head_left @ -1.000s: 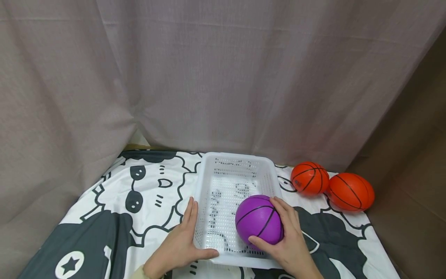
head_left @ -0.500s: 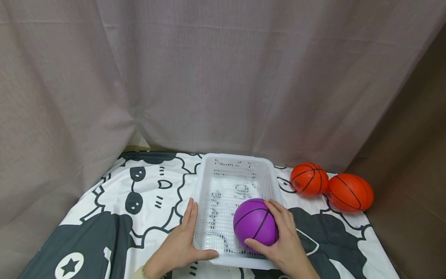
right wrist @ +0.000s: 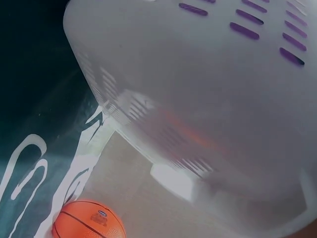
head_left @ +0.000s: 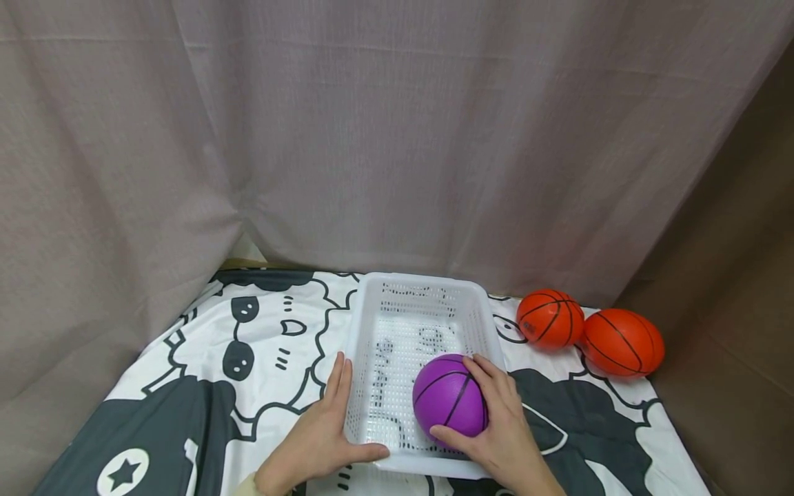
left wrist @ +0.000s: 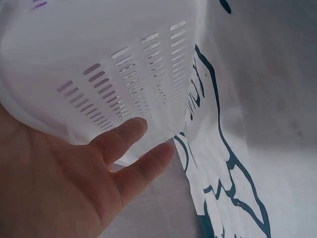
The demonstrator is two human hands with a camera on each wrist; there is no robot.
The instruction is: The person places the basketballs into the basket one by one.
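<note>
A small purple basketball [head_left: 443,399] sits in the near right part of a white perforated plastic basket [head_left: 428,286]. My right hand [head_left: 499,430] grips the ball from its right side, thumb at the front and fingers over the far side. At the basket's near left corner is my left hand [head_left: 329,427], its straight fingers along the outer side wall and its thumb stretched along the front rim. The left wrist view shows two fingers [left wrist: 133,141] against the slotted wall. In the right wrist view the basket wall hides most of the ball; purple shows through the slots.
Two orange-red basketballs, one [head_left: 551,318] beside the other [head_left: 623,342], lie right of the basket. A black-and-white cartoon cloth [head_left: 267,344] covers the surface. Grey-brown curtains [head_left: 397,138] hang behind and at the sides.
My right hand and the purple basketball have moved a little to the left and nearer inside the basket. The left hand and the basket look still.
</note>
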